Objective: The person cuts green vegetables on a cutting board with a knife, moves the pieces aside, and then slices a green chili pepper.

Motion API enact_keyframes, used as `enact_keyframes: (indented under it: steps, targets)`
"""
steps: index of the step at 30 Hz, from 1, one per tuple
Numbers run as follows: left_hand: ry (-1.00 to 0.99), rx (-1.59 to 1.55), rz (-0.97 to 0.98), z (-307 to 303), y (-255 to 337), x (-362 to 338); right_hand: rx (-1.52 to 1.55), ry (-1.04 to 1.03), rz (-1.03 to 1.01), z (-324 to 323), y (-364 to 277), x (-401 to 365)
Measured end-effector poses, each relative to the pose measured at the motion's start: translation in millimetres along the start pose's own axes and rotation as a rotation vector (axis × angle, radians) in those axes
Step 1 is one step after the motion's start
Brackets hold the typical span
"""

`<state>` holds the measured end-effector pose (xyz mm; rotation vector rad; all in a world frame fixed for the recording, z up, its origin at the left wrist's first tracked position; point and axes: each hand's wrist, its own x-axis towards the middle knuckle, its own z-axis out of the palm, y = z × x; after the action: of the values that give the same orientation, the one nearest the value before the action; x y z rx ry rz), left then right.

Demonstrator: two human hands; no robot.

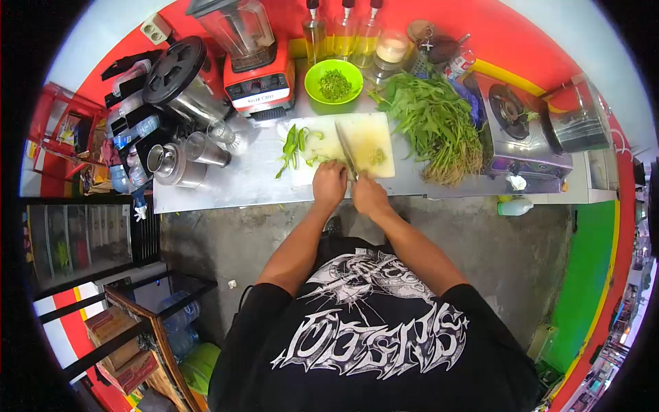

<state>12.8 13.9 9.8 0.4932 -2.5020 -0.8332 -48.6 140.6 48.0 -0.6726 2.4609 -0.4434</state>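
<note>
My right hand (369,194) is wrapped round the handle of a kitchen knife (345,145), whose blade points away from me across the white cutting board (365,125). Left of the blade, my left hand (330,180) has its fingers curled down at the board's near edge; what they grip is hidden. Green pieces (314,160) lie just beyond its fingertips. Long green chillies (292,145) are spread over the left side of the board and the metal table. To the right of the knife lies a small heap of chopped green bits (377,156).
A lime-green bowl (311,84) of chopped greens stands behind the board. Leafy greens (432,117) are piled to the right, beside a gas stove (525,141). A red blender (259,86), oil bottles (344,38) and metal canisters (180,165) line the back and left.
</note>
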Motion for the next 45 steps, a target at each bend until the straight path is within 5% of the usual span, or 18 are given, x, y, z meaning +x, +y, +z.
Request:
enact_keyframes:
  steps: [12, 16, 45]
  targets:
    - [-0.056, -0.043, 0.197, 10, 20, 14, -0.015, 0.106, 0.113, -33, 48, -9]
    - [0.054, -0.073, 0.157, 0, 15, 19, 0.010, 0.086, 0.033, -34, 41, -12]
    - [-0.070, 0.090, 0.128, -7, -5, -2, -0.196, 0.028, 0.022, -21, -9, -22]
